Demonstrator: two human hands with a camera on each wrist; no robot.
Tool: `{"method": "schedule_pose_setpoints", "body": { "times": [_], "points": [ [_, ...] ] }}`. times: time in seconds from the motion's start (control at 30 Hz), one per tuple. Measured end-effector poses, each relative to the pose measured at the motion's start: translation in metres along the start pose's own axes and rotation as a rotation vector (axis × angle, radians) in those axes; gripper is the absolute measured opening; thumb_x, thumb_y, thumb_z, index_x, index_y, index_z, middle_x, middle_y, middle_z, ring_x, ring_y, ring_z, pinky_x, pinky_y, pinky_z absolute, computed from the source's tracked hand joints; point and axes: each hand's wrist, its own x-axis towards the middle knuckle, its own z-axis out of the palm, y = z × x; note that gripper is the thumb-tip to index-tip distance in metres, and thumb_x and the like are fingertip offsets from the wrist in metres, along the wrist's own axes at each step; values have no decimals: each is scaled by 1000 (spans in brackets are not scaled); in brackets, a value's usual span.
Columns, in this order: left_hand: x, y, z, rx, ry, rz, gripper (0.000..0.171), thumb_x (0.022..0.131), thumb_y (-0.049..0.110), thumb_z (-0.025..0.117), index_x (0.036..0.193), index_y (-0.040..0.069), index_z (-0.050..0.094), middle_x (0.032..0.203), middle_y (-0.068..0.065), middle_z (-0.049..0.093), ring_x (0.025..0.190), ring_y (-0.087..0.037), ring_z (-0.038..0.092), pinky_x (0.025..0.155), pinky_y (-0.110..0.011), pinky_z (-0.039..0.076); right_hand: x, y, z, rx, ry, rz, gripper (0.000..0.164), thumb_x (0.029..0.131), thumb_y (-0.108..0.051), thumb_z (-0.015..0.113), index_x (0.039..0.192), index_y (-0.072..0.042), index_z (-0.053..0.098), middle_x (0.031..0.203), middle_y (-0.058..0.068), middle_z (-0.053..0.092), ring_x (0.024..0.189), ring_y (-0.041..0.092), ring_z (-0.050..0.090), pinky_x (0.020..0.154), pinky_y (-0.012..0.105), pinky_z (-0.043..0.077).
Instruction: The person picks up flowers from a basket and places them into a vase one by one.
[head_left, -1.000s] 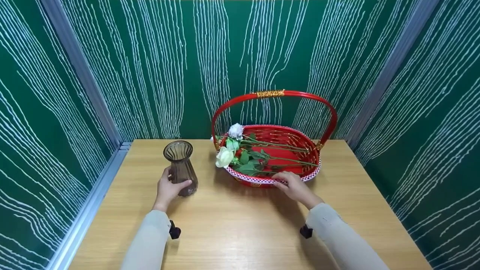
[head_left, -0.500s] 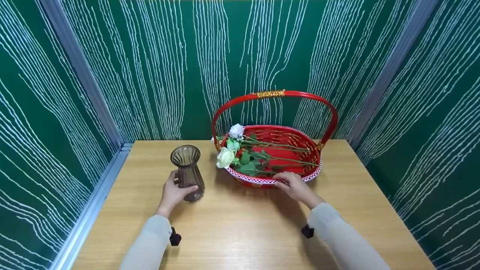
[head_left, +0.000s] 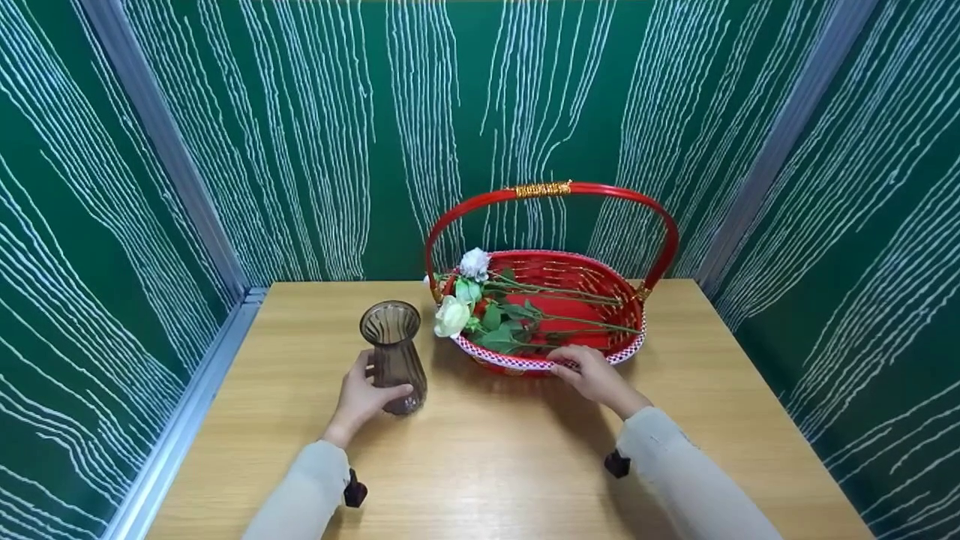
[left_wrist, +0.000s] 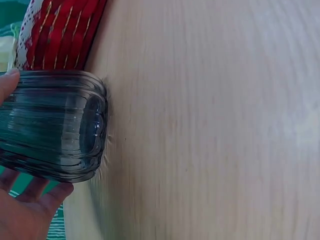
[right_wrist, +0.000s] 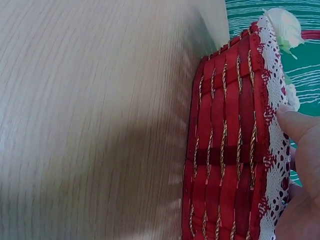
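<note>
My left hand [head_left: 363, 397] grips a smoky ribbed glass vase [head_left: 400, 367] low on its body, thumb on the near side and fingers around the far side. The vase leans slightly, its flared mouth toward the back left. In the left wrist view the base of the vase [left_wrist: 75, 125] is right at the tabletop. My right hand [head_left: 596, 377] pinches the lace-trimmed front rim of a red woven basket [head_left: 517, 363]. The right wrist view has the thumb [right_wrist: 295, 122] on the lace outside, fingers over the inside. Long-stemmed flowers lie in the basket, a cream rose [head_left: 453, 316] and a white bloom [head_left: 474, 264] at its left end.
A tall red handle [head_left: 480, 199] with gold wrapping arches over the basket. The wooden table [head_left: 480, 465] is enclosed by green walls [head_left: 315, 150] with white wavy lines and grey corner posts [head_left: 184, 157].
My left hand has brought the vase rightward and toward me, nearer the basket. The right hand stays on the basket rim, and the basket has barely shifted in view.
</note>
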Motion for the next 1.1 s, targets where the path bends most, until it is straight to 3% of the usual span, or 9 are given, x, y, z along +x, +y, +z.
{"method": "schedule_pose_setpoints", "body": {
  "times": [0.47,0.87,1.1],
  "points": [
    [-18,9,26,9,-89,89,78,73,20,102,137,8,59,134,-20,67,126,-41,66,105,-55,61,1,4,1,14,-13,18,22,106,-15,70,124,-4,76,124,17,77,122,42,69,110,65,53],
    [-33,19,51,-19,-210,160,81,74,17,101,141,6,58,133,-20,68,124,-38,67,104,-50,63,1,7,1,4,12,-25,20,105,-14,71,122,-3,77,120,15,78,115,39,70,105,64,54],
    [-37,26,62,-13,-256,184,85,74,18,101,146,7,57,135,-18,67,127,-36,65,107,-51,61,3,4,2,20,-4,7,20,105,-13,71,123,-4,77,121,15,77,116,37,70,106,63,54]
  ]
}}
